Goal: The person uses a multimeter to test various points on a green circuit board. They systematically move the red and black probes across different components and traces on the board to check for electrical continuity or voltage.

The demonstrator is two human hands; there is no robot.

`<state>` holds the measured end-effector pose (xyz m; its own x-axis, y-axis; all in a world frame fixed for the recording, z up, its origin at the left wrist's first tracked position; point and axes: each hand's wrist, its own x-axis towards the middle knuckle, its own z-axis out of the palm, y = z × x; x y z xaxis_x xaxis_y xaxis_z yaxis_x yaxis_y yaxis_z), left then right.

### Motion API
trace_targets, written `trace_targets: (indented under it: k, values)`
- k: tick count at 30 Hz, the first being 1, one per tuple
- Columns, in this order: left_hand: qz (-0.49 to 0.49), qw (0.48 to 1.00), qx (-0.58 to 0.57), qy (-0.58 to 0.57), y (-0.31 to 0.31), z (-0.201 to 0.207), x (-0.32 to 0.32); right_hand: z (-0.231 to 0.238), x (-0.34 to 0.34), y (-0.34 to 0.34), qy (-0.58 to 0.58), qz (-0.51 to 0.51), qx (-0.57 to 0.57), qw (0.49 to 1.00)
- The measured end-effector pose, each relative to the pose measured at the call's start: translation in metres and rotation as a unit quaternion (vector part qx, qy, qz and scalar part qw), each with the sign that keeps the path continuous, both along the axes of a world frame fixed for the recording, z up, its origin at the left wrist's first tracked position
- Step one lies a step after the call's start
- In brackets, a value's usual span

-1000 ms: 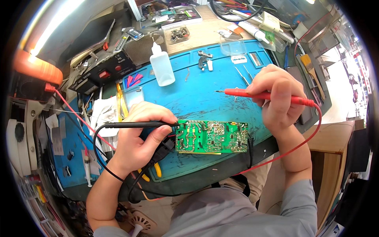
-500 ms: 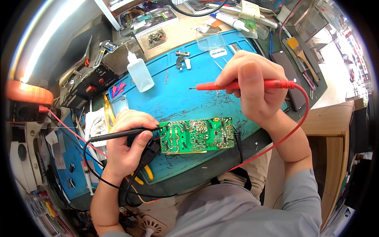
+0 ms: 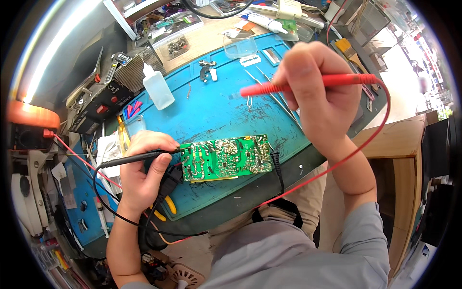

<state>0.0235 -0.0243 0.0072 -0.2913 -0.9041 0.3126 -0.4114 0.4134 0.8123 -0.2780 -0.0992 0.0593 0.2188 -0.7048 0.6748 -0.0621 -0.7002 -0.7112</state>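
Observation:
A green circuit board [image 3: 226,158] lies solder side up near the mat's front edge. At its left end my left hand [image 3: 147,161] grips a black multimeter probe [image 3: 130,158], and the probe's tip meets the board's upper left corner. Its fingers also rest by that corner. Raised over the mat, my right hand [image 3: 320,89] is closed around a red multimeter probe [image 3: 264,88] pointing left, apart from the board; its metal tip is blurred. The red and black leads trail off, and the orange multimeter [image 3: 33,115] at the far left has a red plug in it.
On the blue mat [image 3: 192,113] are a white squeeze bottle [image 3: 158,89], tweezers [image 3: 276,94], a razor blade [image 3: 250,60] and a small clamp-like part [image 3: 208,71]. Yellow-handled pliers [image 3: 170,204] and a black plug [image 3: 171,183] lie left of the board. A boxy black device [image 3: 98,108] stands behind.
My right hand has lifted the red probe, which is now blurred by motion. My left hand still holds the black probe at the board's corner. The whole view has shifted slightly.

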Motion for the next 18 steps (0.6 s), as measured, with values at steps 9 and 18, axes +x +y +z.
trace_targets:
  k: [9,18]
  values:
    - [0.002,1.0,-0.01,0.026,-0.002,0.001,-0.006,-0.044,-0.012,0.015,-0.027,-0.003,-0.023,0.999]
    - [0.003,1.0,-0.012,0.022,-0.001,0.0,-0.004,-0.056,-0.001,0.013,-0.001,-0.02,-0.046,0.999]
